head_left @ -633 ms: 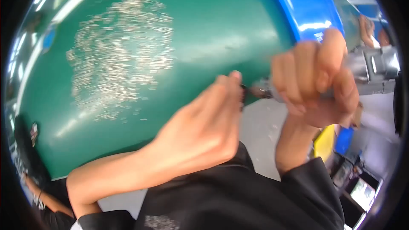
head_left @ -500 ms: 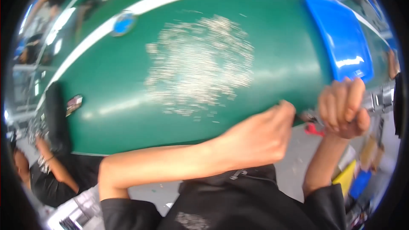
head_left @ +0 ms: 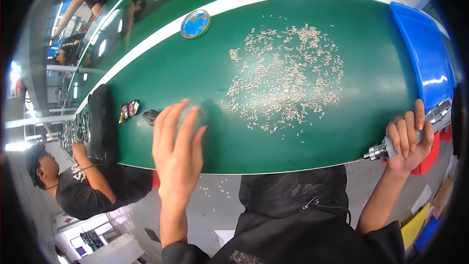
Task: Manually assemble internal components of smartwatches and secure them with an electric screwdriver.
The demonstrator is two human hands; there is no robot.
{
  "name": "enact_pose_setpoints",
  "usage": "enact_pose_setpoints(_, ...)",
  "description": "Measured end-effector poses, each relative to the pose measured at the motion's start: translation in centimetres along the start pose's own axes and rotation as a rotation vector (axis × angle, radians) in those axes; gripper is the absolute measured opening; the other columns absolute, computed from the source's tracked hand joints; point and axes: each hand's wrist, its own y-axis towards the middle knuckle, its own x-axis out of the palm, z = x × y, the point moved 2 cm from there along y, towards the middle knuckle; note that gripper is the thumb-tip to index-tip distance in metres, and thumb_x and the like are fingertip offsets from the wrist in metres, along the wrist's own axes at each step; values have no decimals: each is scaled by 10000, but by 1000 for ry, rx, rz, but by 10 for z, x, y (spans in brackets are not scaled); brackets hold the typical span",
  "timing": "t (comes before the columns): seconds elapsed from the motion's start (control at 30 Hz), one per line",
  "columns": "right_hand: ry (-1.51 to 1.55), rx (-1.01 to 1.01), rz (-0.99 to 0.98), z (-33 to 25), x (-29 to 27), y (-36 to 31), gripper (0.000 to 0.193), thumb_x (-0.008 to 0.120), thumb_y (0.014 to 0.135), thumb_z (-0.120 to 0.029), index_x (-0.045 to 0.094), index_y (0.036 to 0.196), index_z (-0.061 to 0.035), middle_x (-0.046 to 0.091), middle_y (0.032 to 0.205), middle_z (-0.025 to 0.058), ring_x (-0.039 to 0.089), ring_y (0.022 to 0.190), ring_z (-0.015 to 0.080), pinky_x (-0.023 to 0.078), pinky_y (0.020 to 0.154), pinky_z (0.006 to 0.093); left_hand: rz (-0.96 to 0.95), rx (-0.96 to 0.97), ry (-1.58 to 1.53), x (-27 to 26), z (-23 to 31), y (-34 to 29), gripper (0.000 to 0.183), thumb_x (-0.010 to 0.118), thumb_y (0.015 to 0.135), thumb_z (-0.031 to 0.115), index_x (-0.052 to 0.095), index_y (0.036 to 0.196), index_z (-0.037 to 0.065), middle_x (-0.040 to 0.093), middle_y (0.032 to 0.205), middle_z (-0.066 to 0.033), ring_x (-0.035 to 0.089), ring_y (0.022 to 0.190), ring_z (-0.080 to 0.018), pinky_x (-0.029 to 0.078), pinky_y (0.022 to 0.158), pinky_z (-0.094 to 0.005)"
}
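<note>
"Grey handheld tool [head_left: 377,152], where is it?"

"Around three o'clock in the view, at the near edge of the green table [head_left: 366,127], pointing toward eight o'clock. The right hand [head_left: 408,142] grasps it, fingers curled about the body."

"And the left hand [head_left: 177,159]?"

"At eight o'clock, fingers loosely parted and released. A small dark bundle [head_left: 150,117] lies near it, toward ten; whether they touch I can't tell."

"What else?"

"Scattered pale pieces [head_left: 291,84] at two o'clock, a blue tray [head_left: 422,44] farther out, a round dish [head_left: 195,23] at eleven."
</note>
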Motion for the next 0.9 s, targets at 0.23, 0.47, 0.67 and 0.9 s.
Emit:
enact_pose_setpoints(0.23, 110, -2, 54, 11, -4, -6, 174, 463, 998, -177, 383, 876, -82, 391, 534, 4, 386, 397, 98, 344, 464, 265, 23, 99, -126, 35, -2, 24, 285, 682, 700, -100, 644, 971, -22, 613, 968, -94, 616, 858, -266, 516, 677, -378)
enact_pose_setpoints(0.47, 123, 7, 52, 12, -5, -4, 172, 454, 1003, -177, 385, 878, -80, 394, 537, 1, 399, 402, 98, 356, 471, 266, -19, 186, -67, 34, -3, 31, 258, 684, 717, -123, 647, 956, -32, 630, 924, -101, 625, 785, -254, 508, 656, -360)
enact_pose_setpoints(0.67, 146, 18, 56, 11, -4, -6, 174, 450, 1005, -183, 388, 882, -76, 396, 539, 1, 403, 406, 100, 359, 474, 270, -40, 314, -14, 33, -4, 37, 284, 686, 693, -125, 631, 956, -35, 621, 909, -101, 617, 772, -259, 501, 628, -370)
enact_pose_setpoints(0.9, 122, 13, 41, 13, 0, -8, 180, 441, 1010, -195, 396, 887, -73, 388, 539, 0, 389, 408, 101, 359, 479, 275, -8, 291, -85, 35, -6, 36, 269, 692, 703, -114, 631, 951, -30, 614, 888, -99, 616, 768, -254, 498, 626, -366)
